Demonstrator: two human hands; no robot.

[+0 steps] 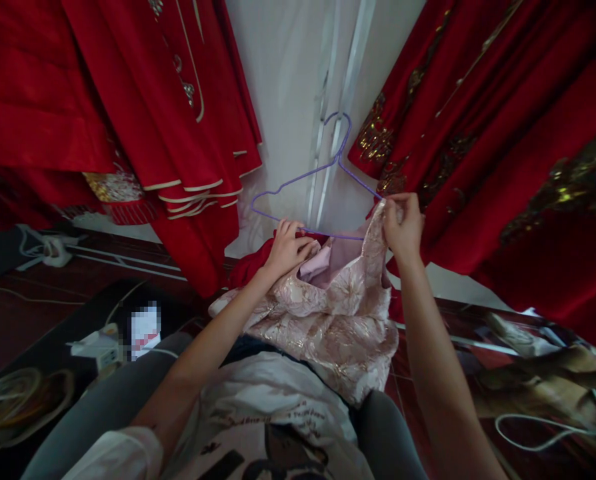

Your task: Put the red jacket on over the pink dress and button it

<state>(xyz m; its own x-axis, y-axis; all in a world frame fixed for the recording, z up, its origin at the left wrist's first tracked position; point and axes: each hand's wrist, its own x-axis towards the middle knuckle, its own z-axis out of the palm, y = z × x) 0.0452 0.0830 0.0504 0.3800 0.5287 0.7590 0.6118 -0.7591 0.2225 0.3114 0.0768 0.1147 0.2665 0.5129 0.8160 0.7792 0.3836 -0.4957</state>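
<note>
A seated person in a pale printed T-shirt [273, 393] and grey trousers [391, 433] is holding a pink brocade dress [348, 333], which is lying across the lap with its neckline facing away from the body. A thin purple hanger [338, 159] is pointing its hook outward, away from the person. The right hand [403, 223] is pinching one shoulder strap at the hanger's right end; the left hand [291, 247] is grasping the other side of the neckline, its fingers curling over by the hanger's lower bar. The step in hand appears to be seating the dress on the hanger: the right strap is meeting its end, while the left end is sticking out bare. The next move seems to be calling for the left strap to be drawn over that bare end, with the right one kept steady. Around the person, red garments with gold trim are hanging on the left [178, 133] and the right [468, 133], framing a pale wall [278, 80]. A dark surface on the left is carrying a white power strip [98, 347]; crumpled brown material [553, 400] is lying at the right, near the dark red floor [401, 400].
</note>
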